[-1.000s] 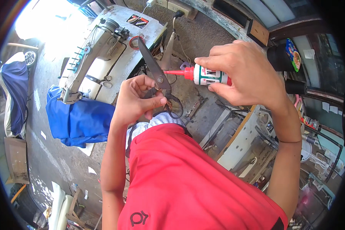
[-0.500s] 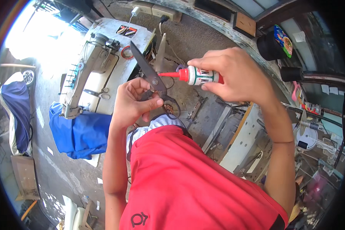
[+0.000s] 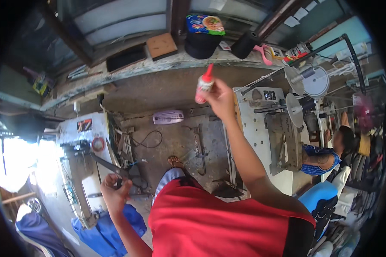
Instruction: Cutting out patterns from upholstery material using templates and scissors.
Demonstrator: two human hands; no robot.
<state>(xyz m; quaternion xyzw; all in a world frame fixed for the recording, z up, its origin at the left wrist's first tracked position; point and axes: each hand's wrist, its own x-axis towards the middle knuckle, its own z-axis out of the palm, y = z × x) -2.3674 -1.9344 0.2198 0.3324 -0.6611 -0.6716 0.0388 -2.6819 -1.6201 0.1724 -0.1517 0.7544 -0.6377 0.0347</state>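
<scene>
My right hand [image 3: 222, 101] is raised in front of the ledge, its fingers closed round a small white and red oil bottle [image 3: 204, 88]. The bottle stands nearly upright with its red nozzle pointing up. Low on the left, my left hand [image 3: 115, 192] grips the handle of a pair of dark scissors [image 3: 104, 163]. Their blades point up and left, toward a sewing machine table [image 3: 66, 126]. Bottle and scissors are well apart. Part of the scissors' handle is hidden by my fingers.
A white sewing machine [image 3: 78, 182] stands at left, above a blue cloth [image 3: 109, 233]. Along the ledge [image 3: 137, 64] sit a brown block [image 3: 161, 46], a black container [image 3: 200, 46] and pink scissors [image 3: 263, 55]. Another machine [image 3: 287, 143] is at right, near a person in blue [image 3: 319, 160].
The view has turned to the right. My right hand has carried the bottle away from the scissors and tipped its nozzle upward. My left hand still holds the scissors, now lower.
</scene>
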